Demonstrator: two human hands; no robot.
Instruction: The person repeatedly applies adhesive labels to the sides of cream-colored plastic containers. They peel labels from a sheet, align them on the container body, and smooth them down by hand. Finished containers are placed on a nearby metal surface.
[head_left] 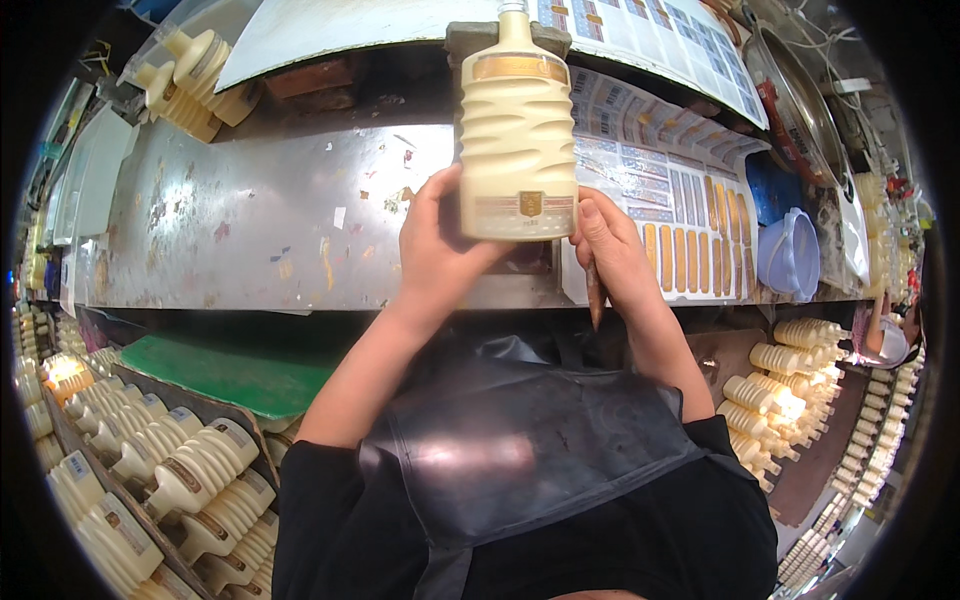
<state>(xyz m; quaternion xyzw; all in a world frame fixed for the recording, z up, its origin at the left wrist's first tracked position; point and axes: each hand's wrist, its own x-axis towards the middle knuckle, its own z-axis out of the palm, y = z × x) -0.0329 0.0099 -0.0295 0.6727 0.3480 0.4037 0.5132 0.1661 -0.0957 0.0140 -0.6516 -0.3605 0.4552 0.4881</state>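
Glossy black apron (540, 440), worn over a black short-sleeved top, lies nearest the camera. Beyond it spreads a worn, paint-flecked grey metal tabletop (250, 220), wide and flat. Toward the right of that surface, a white printed sheet of gold and blue strip labels (695, 232) is spread out, with a pale blue plastic bucket (788, 255) just beside its right edge.

Over the tabletop, between the two hands, is the ridged cream bottle (518, 135) with a gold band near its shoulder and a small gold emblem near its base. Its long axis runs almost straight away from the body: base toward the wearer, neck at the far end, in front of a rough grey block (475, 38). Whether bottle and block touch, I cannot tell.

Both hands sit at the base end, about equally near. From the left hand (437, 235), the bottle lies to the right and away; this grip is curled around the lower left side, its fingertips hidden behind. From the right hand (618, 250), it lies to the left and away; that grip meets the lower right edge while closed on a slim brown pointed stick (595, 292), tip toward the apron.
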